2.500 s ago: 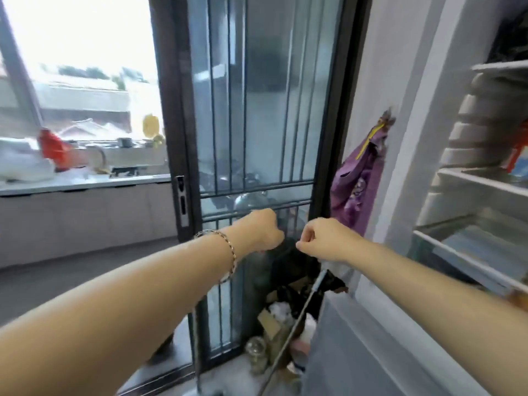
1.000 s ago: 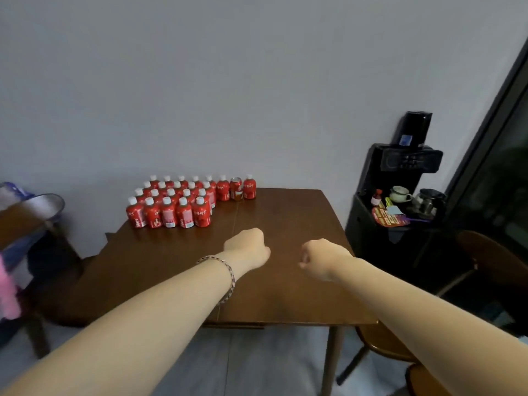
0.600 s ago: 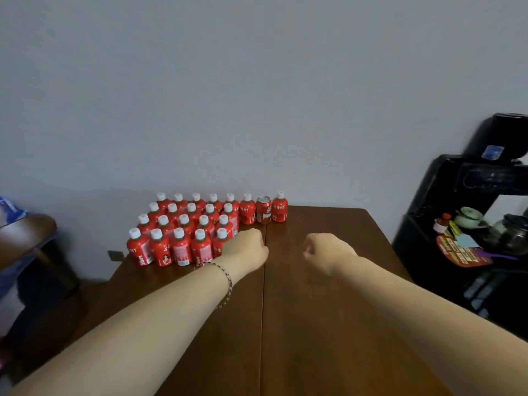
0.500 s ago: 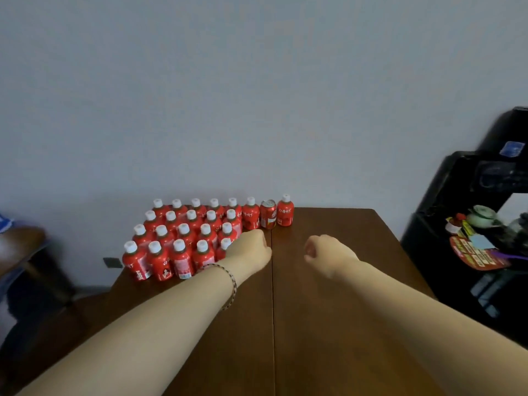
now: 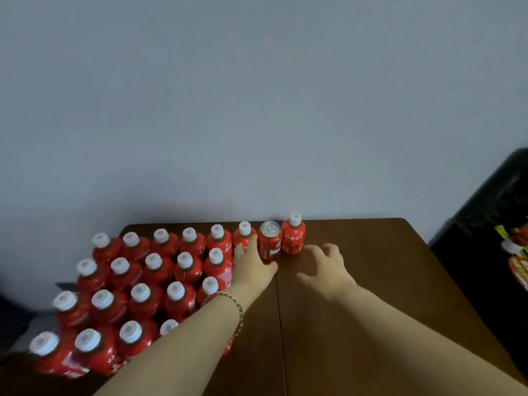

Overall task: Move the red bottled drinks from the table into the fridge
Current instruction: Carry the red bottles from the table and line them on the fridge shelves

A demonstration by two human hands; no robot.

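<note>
Several red bottled drinks with white caps (image 5: 160,270) stand in rows on the left half of the brown wooden table (image 5: 371,281), by the wall. In the back row, one bottle (image 5: 243,238) stands left of a red can (image 5: 270,242) and a lone bottle (image 5: 293,237) stands right of it. My left hand (image 5: 253,265), with a bracelet on its wrist, reaches to the bottle left of the can, its fingertips touching it. Just in front of the lone bottle, my right hand (image 5: 325,270) hovers with fingers spread and holds nothing. The fridge is out of view.
A plain grey wall rises right behind the table. A black stand (image 5: 497,238) with small colourful items stands past the table's right edge. The right half of the table carries only the lone bottle.
The view swung from the open fridge to the table and drew close to the bottles. Both hands, earlier loose fists, have uncurled and reached forward to the back row.
</note>
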